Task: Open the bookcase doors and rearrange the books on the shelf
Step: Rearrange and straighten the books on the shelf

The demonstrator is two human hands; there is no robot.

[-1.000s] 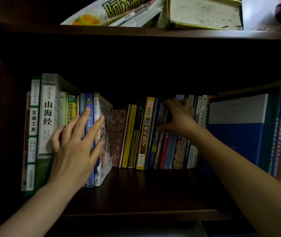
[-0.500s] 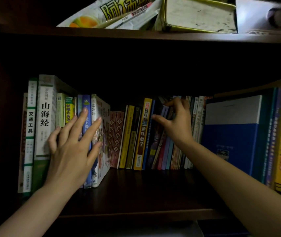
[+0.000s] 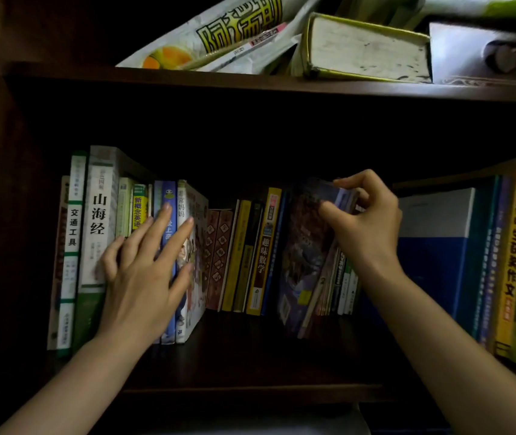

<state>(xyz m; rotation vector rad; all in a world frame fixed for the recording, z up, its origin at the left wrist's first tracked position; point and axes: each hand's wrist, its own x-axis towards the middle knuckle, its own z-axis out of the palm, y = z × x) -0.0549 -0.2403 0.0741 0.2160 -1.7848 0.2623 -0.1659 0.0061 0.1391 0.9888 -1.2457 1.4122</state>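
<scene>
A row of upright books stands on the dark wooden shelf (image 3: 250, 356). My left hand (image 3: 143, 277) lies flat with straight fingers against the spines of the blue and white books (image 3: 181, 233) in the left group. My right hand (image 3: 363, 221) pinches the top of a small bundle of thin books (image 3: 307, 252), thumb in front and fingers curled over the top edge. That bundle tilts forward out of the row, its bottom near the shelf's front. A yellow book (image 3: 264, 246) stands just left of it.
A large blue-and-white book (image 3: 432, 246) and tall yellow and green books (image 3: 514, 262) fill the right end. The upper shelf board (image 3: 250, 83) carries a thick lying book (image 3: 366, 51) and a printed bag (image 3: 219, 36). A gap of bare shelf lies in front of the middle books.
My right hand has gripped the tops of several thin books and pulled them forward, tilting them out of the row. My left hand stays pressed on the left books.
</scene>
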